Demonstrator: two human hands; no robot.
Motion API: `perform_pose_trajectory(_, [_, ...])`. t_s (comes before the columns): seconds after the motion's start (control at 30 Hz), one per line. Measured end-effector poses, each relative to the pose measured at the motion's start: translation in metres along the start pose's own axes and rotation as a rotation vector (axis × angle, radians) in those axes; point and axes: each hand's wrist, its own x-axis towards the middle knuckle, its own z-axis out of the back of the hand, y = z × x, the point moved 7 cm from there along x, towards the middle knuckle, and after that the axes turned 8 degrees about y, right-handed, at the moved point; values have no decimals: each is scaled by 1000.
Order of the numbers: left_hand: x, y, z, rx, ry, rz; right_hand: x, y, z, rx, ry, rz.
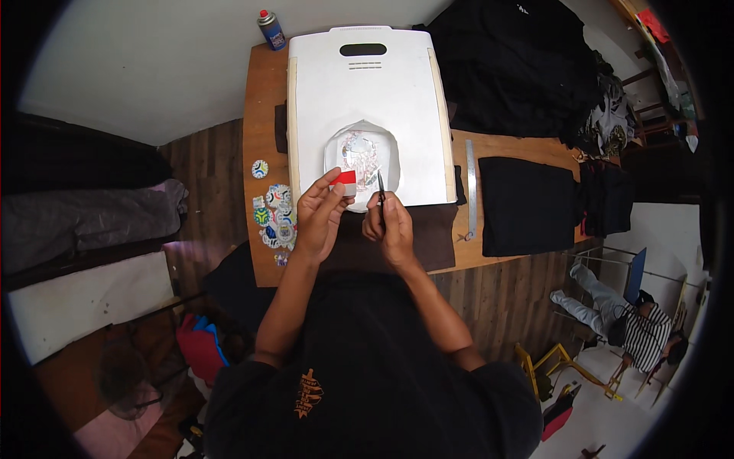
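My left hand [318, 218] pinches a small red and white flat piece [348, 179] between thumb and fingers, above the near left side of a white bowl [392, 157]. Just right of it, my right hand [390, 228] is closed round a slim dark pointed tool [381, 186], its tip upward. Whether this is a pair of scissors or another tool is too small to tell. Tool and flat piece are a little apart. Thin coloured scraps [359, 153] lie in the bowl, which rests on a large white panel [367, 96] with an oval slot.
Round printed patches [279, 216] lie in a pile at the table's left. A blue spray can [271, 30] with a red cap stands far left. To the right are a metal ruler [471, 187] and folded black cloth [527, 206]. A person in a striped shirt [646, 334] is at the right.
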Motion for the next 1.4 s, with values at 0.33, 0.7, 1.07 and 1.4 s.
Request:
perform_pose_trajectory(0.33, [1,3,2,-109,4,14,7,4,-6,-104,22,-14])
perform_pose_trajectory(0.7, [1,-2,-16,620,137,-111,5,11,31,-196,-190,-148])
perform_pose_trajectory(1.07, [6,3,-10,667,61,-146,-1,-1,26,-294,-229,-201])
perform_pose_trajectory(1.4, [9,-3,-11,685,10,-160,-11,-35,42,83,-74,-156])
